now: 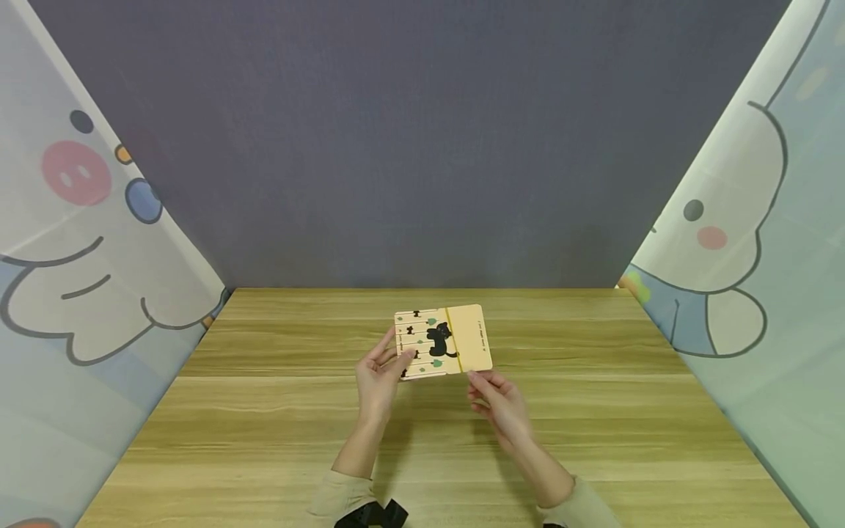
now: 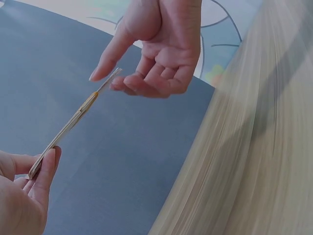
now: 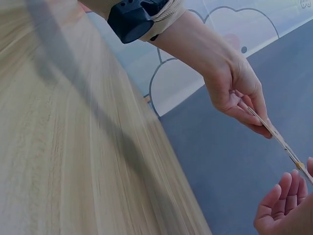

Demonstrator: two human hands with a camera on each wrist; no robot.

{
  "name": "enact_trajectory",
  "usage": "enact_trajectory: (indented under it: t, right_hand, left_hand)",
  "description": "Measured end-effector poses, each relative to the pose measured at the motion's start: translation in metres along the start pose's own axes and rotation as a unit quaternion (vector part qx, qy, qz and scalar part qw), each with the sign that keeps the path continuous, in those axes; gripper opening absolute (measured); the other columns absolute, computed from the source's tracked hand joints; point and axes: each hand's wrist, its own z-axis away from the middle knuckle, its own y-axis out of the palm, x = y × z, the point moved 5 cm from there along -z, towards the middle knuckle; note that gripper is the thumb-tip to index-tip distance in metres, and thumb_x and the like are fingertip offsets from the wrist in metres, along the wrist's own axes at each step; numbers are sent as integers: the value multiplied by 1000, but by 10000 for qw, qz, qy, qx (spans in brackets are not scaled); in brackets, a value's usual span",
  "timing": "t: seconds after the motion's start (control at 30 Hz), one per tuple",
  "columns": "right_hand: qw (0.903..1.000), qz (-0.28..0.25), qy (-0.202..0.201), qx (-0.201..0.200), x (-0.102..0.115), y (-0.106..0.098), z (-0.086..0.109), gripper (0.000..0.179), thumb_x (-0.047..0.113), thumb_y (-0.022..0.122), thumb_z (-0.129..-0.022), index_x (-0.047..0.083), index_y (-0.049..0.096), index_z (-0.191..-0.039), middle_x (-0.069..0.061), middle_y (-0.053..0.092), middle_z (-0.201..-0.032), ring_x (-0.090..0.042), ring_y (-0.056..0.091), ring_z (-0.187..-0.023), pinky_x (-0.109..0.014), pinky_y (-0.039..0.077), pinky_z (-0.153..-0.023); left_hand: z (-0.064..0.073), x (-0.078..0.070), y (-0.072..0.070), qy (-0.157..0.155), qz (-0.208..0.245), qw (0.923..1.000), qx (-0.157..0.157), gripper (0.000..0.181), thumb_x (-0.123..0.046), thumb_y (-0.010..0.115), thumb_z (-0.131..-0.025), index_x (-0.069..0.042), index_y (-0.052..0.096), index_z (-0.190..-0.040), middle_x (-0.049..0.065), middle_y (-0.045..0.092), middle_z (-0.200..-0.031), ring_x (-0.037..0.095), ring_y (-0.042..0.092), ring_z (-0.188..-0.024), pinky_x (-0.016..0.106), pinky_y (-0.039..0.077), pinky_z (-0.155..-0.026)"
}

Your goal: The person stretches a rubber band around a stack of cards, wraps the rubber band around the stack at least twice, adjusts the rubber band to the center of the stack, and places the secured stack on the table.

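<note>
A thin, cream notebook (image 1: 472,337) with a black cat print is held up above the table, a narrow yellow band (image 1: 452,339) running across it. My left hand (image 1: 378,378) grips its left end, thumb on the printed face and fingers behind. At its lower right corner is my right hand (image 1: 503,407), thumb and fingertips right at the edge. The left wrist view shows the notebook (image 2: 68,125) edge-on, with the right hand's thumb and loosely bent fingers apart on either side of its far end. In the right wrist view, my right hand (image 3: 288,208) is partly cut off.
Beneath the hands lies a wood-grain table (image 1: 277,411), with a dark grey panel (image 1: 422,147) standing along its far edge. Cartoon-printed sheets (image 1: 746,308) flank the table on both sides. Black wrist devices (image 3: 129,20) sit at the sleeves.
</note>
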Motion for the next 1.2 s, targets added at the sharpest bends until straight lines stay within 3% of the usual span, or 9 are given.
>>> enact_trajectory:
  t: [0.23,0.43,0.6,0.83,0.97,1.07,1.2]
  right_hand:
    - [9968,-301,632,-384,14,13,6,16,17,64,-82,3,57,-78,-5,57,-73,-13,54,-64,-21,48,-56]
    - [9967,-331,604,-430,11,14,3,12,14,65,-81,6,62,-73,-5,60,-71,-11,55,-61,-23,49,-58]
    - [9964,-288,635,-489,8,15,0,9,13,67,-79,5,65,-75,-7,64,-72,-14,57,-62,-26,51,-61]
    - [9974,-65,698,-168,7,21,0,12,10,66,-80,-1,66,-82,-6,65,-71,-13,59,-59,-30,52,-65]
    - [9971,37,748,-142,6,20,0,15,12,66,-79,-2,66,-84,-8,66,-73,-13,59,-59,-30,52,-65]
    - [9969,79,763,-196,6,19,1,17,16,66,-80,-1,64,-83,-8,65,-74,-12,58,-60,-26,51,-61]
    - [9963,-43,734,-443,8,16,2,19,17,67,-79,-2,63,-81,-9,65,-74,-13,58,-61,-24,50,-57]
  left_hand:
    - [1,2,1,43,-59,10000,29,50,5,68,-73,-3,54,-121,11,66,-78,17,65,-67,20,53,-60]
    - [1,2,1,57,-182,9998,27,51,4,68,-73,-4,54,-121,16,66,-82,16,64,-64,21,53,-59]
    - [1,1,1,40,-184,9998,39,50,4,68,-73,-6,54,-121,19,65,-84,17,64,-62,29,54,-59]
    - [5,3,7,-10,-304,9995,47,49,2,69,-73,-4,54,-120,22,64,-84,17,64,-61,23,54,-57]
    - [4,4,6,197,-221,9995,116,50,2,69,-74,0,53,-120,20,65,-83,18,65,-63,25,54,-56]
    - [0,15,3,660,73,9971,375,51,3,68,-75,3,50,-122,19,65,-82,22,65,-64,28,54,-52]
    - [-17,54,-8,1061,334,9913,702,52,0,67,-77,-1,48,-126,15,66,-82,23,65,-65,29,54,-50]
